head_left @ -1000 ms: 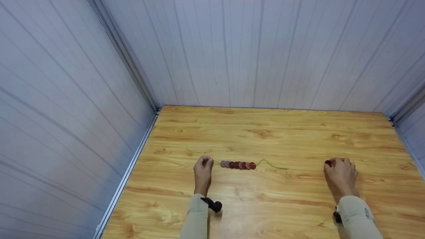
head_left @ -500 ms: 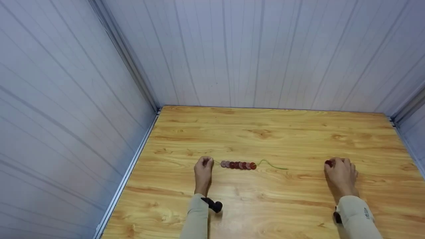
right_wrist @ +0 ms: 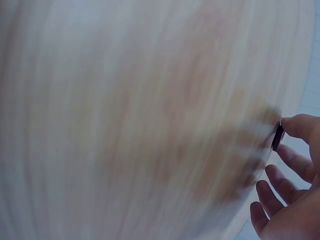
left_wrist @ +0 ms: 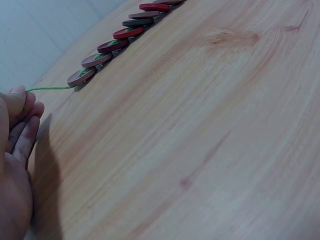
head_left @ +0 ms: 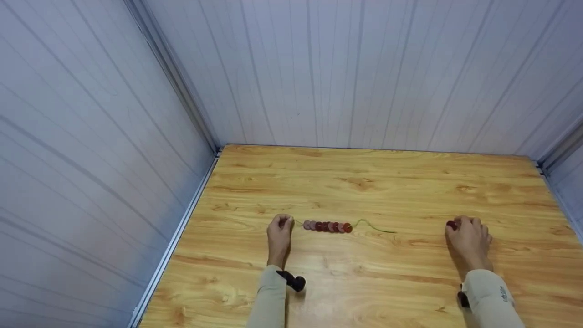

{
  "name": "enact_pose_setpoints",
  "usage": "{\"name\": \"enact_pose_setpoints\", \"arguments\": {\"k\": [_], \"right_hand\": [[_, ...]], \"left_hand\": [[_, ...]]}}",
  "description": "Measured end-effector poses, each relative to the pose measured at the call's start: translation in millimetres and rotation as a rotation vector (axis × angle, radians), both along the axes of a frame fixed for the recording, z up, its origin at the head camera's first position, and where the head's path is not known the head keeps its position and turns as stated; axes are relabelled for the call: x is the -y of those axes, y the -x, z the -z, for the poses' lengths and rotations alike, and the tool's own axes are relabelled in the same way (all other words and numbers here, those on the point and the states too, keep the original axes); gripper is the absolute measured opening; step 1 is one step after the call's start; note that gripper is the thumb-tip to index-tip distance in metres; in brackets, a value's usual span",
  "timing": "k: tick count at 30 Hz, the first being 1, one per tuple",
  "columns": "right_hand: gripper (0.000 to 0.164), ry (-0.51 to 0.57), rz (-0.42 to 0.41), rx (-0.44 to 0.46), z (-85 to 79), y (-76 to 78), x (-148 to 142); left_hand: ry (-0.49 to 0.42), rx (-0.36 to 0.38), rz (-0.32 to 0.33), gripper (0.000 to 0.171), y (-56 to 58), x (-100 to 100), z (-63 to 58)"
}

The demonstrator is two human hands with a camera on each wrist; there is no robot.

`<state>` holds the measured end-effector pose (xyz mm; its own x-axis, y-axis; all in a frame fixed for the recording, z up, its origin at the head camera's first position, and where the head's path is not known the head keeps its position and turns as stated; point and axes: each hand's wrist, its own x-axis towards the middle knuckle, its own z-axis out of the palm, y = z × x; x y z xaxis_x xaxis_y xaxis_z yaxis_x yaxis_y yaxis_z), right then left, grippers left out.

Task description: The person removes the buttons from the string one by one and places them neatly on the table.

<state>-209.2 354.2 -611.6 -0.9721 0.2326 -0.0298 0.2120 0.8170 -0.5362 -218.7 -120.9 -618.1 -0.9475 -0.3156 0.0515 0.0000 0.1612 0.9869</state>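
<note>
Large round buttons [head_left: 324, 226] in reds, pinkish brown and dark tones lie overlapped in a row, threaded on a green string [head_left: 373, 227]. My left hand [head_left: 279, 234] pinches the string's left end between thumb and fingertips. In the left wrist view the string [left_wrist: 52, 88] runs from the fingers to the nearest button [left_wrist: 81, 76]. Well to the right, my right hand [head_left: 470, 237] pinches one dark red button [head_left: 452, 224] between thumb and finger. The right wrist view shows this button [right_wrist: 278, 137] edge-on, the other fingers loosely bent below it.
The wood-grain table [head_left: 364, 182] spreads under both hands. A pale panel wall [head_left: 328, 77] stands behind it, another [head_left: 100, 136] along the left. Each wrist carries a black camera; the left wrist's camera [head_left: 294, 281] juts out over the table.
</note>
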Motion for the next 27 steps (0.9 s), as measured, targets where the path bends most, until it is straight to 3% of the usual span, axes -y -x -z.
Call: {"name": "enact_pose_setpoints", "arguments": {"k": [4,12,20,27], "right_hand": [[0.042,0.007,0.002,-0.043,-3.0,0.4,4.6],[0.044,0.024,-0.060,-0.125,-15.8,5.8,24.5],[0.042,0.046,-0.145,-0.206,-25.9,13.4,56.2],[0.041,0.056,-0.188,-0.248,-21.1,14.9,82.7]], "left_hand": [[0.004,-0.004,0.011,0.013,-4.6,-1.1,-9.8],[-0.001,0.007,-0.014,0.011,8.8,4.1,19.3],[-0.038,0.012,0.004,0.009,8.0,4.8,20.8],[0.001,0.004,-0.003,0.006,8.3,4.9,19.2]]}}
